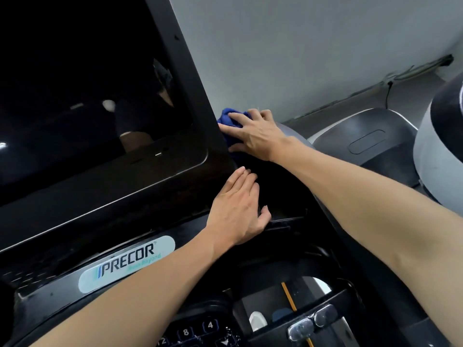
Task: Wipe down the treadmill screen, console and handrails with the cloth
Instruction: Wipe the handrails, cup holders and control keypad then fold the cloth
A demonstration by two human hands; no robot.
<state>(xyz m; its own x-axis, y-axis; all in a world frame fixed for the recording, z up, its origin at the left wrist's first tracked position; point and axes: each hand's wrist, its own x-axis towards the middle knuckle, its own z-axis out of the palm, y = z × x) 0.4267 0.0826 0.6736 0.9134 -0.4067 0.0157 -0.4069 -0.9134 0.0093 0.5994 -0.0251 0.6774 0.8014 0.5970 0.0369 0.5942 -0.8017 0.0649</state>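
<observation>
Right hand (253, 136): fingers spread, pressing the bunched blue cloth (229, 121) against the right edge of the dark glossy treadmill screen (87, 96).
Left hand (238, 209): fingers relaxed, grasping nothing, bracing on the black console (280, 186), probably for steadiness.

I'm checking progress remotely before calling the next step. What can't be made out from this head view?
- Blue cloth: mostly hidden under the right hand and behind the screen frame's edge.
- Screen cleanliness: the glass is dark and reflective, so smears don't show.
- Handrails: none clearly in frame.
- Keypad: cut off by the bottom edge.
- Surface beneath the left hand: too dark to judge.
</observation>
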